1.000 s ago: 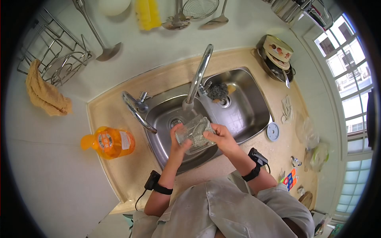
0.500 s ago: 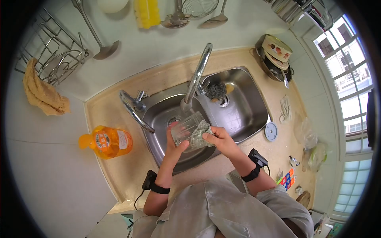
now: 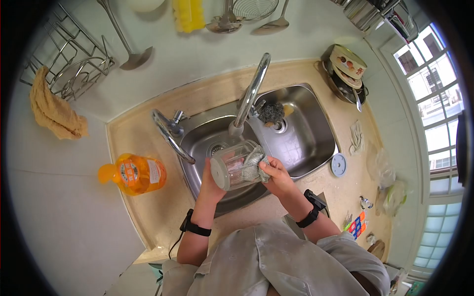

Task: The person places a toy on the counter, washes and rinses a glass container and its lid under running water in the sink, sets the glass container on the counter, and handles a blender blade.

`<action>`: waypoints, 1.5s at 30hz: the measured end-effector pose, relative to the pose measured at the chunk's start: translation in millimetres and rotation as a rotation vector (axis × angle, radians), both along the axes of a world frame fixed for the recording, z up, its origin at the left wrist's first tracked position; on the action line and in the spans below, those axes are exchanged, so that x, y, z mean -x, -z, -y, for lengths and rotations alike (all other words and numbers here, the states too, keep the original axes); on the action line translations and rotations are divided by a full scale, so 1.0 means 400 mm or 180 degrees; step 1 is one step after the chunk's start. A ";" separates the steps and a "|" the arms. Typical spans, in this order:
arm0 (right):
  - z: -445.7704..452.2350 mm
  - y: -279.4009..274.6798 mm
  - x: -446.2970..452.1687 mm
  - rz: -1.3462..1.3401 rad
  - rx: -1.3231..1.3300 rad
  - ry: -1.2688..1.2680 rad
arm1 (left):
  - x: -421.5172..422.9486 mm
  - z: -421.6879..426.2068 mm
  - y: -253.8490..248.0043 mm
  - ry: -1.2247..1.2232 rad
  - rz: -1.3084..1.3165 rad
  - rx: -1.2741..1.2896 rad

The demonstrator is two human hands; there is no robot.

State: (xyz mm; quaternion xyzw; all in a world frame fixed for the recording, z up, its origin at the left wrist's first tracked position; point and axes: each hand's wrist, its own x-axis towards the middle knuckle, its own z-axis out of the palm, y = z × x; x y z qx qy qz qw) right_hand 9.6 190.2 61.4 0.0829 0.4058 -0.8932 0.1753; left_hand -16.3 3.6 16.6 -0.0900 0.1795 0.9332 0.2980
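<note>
A clear jar (image 3: 231, 165) lies tilted over the left basin of the steel sink (image 3: 197, 138), its round base facing left and toward me. My left hand (image 3: 212, 182) holds the jar from the left side, its fingers partly hidden behind the base. My right hand (image 3: 276, 176) grips a grey-green cloth (image 3: 253, 164) and presses it on the jar's right end. The tall faucet (image 3: 253, 91) stands just beyond the jar, its spout end above the basin.
An orange bottle (image 3: 140, 173) stands left of the sink, near a smaller curved tap (image 3: 170, 140). A dark scrubber (image 3: 271, 113) lies in the right basin. On the right counter are a round grey disc (image 3: 338, 165), stacked pans (image 3: 340, 81) and plastic bags (image 3: 395, 197).
The jar has turned so that its base shows more toward me. My left hand has shifted down around the base, and its thumb no longer shows in front.
</note>
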 end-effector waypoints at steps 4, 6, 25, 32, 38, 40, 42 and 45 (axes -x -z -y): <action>-0.003 0.030 -0.008 0.0146 0.0335 0.0105 | -0.006 -0.023 0.040 -0.0151 0.0055 0.0112; -0.003 0.035 -0.005 0.0671 0.0590 0.0136 | -0.007 -0.029 0.116 -0.0261 -0.0101 0.0580; 0.002 0.334 0.091 0.0983 -0.0994 0.0056 | -0.044 0.002 0.199 0.0170 0.1229 0.2069; -0.039 0.147 0.246 0.0027 -0.1818 0.1306 | -0.081 0.061 0.341 -0.0826 0.1931 0.1732; -0.036 0.150 0.291 -0.0148 -0.1013 0.1004 | -0.037 0.054 0.270 -0.1436 0.1698 0.1661; -0.034 0.166 0.260 -0.0355 -0.1635 0.0204 | -0.013 0.055 0.256 -0.1491 0.1720 0.1509; 0.001 0.148 0.204 -0.0205 -0.1728 0.0432 | 0.016 0.040 0.188 -0.1570 0.1761 0.1363; 0.023 0.263 0.148 -0.0100 -0.2116 0.0261 | 0.058 0.016 0.113 -0.1621 0.1857 0.1674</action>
